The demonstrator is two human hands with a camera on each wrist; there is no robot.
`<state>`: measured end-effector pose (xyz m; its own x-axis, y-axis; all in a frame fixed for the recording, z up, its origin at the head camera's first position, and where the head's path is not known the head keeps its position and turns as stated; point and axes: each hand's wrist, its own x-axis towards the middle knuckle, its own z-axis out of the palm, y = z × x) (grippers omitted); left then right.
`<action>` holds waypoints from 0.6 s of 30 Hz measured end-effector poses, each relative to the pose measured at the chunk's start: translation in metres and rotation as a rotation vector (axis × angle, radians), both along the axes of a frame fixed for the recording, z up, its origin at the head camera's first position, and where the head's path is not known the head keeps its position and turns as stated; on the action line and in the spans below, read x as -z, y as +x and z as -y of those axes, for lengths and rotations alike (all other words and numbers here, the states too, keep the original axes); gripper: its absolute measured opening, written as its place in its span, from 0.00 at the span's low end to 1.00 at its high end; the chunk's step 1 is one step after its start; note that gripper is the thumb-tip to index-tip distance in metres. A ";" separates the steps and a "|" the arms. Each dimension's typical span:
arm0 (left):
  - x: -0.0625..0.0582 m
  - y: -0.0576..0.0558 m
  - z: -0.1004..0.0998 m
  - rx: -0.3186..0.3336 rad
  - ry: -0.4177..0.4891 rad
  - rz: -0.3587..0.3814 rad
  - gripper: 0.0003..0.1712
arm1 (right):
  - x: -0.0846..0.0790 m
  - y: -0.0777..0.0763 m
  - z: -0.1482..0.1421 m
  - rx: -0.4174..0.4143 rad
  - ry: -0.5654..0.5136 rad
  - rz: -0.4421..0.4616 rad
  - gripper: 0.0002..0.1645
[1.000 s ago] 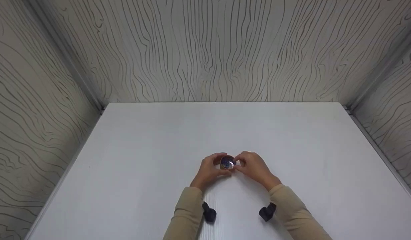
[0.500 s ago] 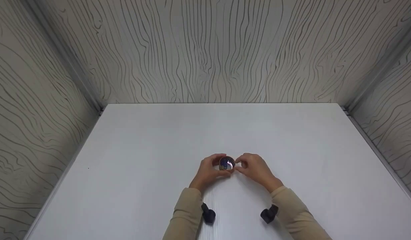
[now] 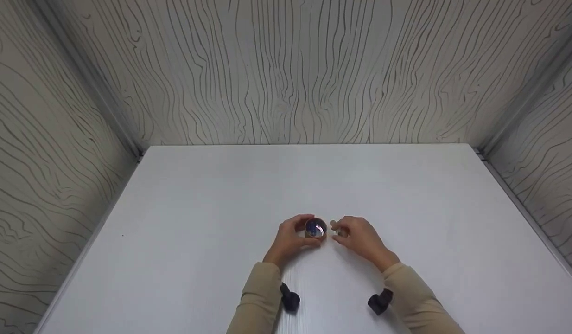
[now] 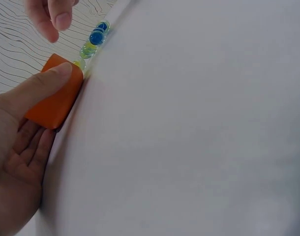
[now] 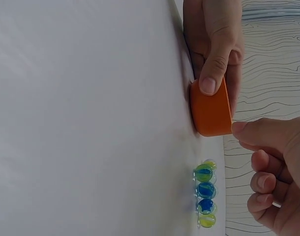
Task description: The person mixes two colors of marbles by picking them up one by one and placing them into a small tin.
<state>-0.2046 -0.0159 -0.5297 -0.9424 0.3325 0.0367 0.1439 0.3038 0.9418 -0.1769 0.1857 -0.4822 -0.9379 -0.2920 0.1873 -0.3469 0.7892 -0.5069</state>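
My left hand (image 3: 288,237) holds a short, round orange cup (image 5: 209,110) on the white table, thumb on the near side and fingers behind. From above, its inside (image 3: 315,228) shows dark blue with a bright glint. My right hand (image 3: 361,239) is just right of the cup, thumb and forefinger apart in the head view and the other fingers curled. In the right wrist view its thumb tip overlaps the cup's rim. Several glass marbles (image 5: 206,191), blue, green and yellow, lie in a close group on the table beside the cup, partly covered by my right hand from above.
The white tabletop (image 3: 212,195) spreads around both hands. Wood-grain panels (image 3: 286,74) stand behind it and at both sides. A black wrist camera (image 3: 290,299) sits by the left sleeve, another black camera (image 3: 380,301) by the right.
My right hand has drawn away from the cup's rim to the right, and its thumb and forefinger have parted. Marbles now show between its fingers. The left hand keeps its hold on the cup.
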 end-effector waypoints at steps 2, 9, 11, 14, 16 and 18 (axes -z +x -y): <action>0.000 0.000 0.000 0.002 0.005 -0.002 0.38 | 0.000 0.000 -0.002 0.009 0.010 0.022 0.08; 0.000 0.000 0.000 0.000 -0.008 -0.006 0.39 | 0.000 0.003 -0.009 0.036 -0.006 0.074 0.08; 0.000 0.000 0.000 0.000 0.000 0.006 0.39 | 0.000 0.004 -0.011 0.037 -0.004 0.074 0.09; 0.001 0.000 0.000 0.009 0.024 0.003 0.38 | 0.002 0.005 -0.014 0.033 0.003 0.057 0.07; 0.001 0.000 0.000 0.011 0.039 0.011 0.38 | 0.003 0.005 -0.015 0.032 0.009 0.048 0.06; 0.002 0.000 0.000 0.012 0.046 0.014 0.38 | 0.004 0.005 -0.016 0.042 0.015 0.052 0.06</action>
<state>-0.2048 -0.0156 -0.5312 -0.9388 0.3422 0.0394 0.1343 0.2583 0.9567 -0.1721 0.2014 -0.4859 -0.9579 -0.2541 0.1334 -0.2862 0.8103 -0.5114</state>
